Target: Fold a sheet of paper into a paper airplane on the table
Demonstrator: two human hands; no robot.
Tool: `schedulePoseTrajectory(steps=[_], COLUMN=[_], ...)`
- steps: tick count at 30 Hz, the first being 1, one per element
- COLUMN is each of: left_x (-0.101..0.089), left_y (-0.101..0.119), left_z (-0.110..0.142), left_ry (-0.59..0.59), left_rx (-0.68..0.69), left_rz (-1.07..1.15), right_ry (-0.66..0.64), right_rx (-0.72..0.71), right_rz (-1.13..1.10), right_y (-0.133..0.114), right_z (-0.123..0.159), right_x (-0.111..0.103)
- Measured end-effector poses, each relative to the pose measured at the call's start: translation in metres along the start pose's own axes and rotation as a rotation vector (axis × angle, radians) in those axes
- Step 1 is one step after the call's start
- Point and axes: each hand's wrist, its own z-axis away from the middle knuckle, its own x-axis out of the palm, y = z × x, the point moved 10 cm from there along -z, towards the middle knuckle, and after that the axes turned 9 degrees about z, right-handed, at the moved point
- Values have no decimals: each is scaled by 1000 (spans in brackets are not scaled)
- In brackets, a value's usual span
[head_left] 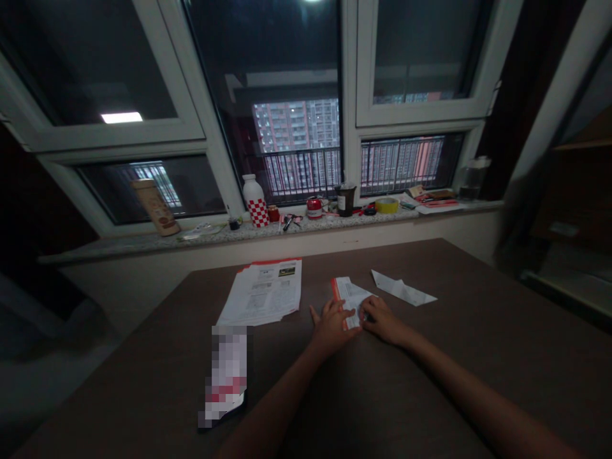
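Note:
A folded sheet of printed paper [351, 291] with an orange-red edge lies on the brown table. My left hand [329, 326] rests on its near left part, fingers spread and pressing it down. At the paper's right edge my right hand [382, 319] has its fingers curled together, pinching the paper. The fingers of both hands cover the near part of the sheet. To the right, apart from my hands, lies a folded white paper strip [401, 289].
A stack of printed sheets [265, 293] lies left of my hands. Nearer me is a phone [227, 376], its screen blurred out. Along the windowsill [210, 239] stand a checkered bottle [256, 203], a tan tumbler [155, 207], a yellow tape roll [386, 205] and small items.

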Motion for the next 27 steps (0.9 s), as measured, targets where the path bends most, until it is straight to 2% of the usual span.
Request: schedulePoseTrajectory(steps=[13,21,27], left_x=[4,5,5], left_y=[-9,-9,-13], left_z=[0,1,1], left_ry=[-44,-146,-205], left_rx=[-79,-123,-124], left_rz=[-11,-21,-25], right_ry=[-31,38,38], right_rx=[-9,153,181], right_rz=[-56,-167,-172], right_y=[9,29,33], right_z=[-4,-11,-14], right_x=[3,4,6])
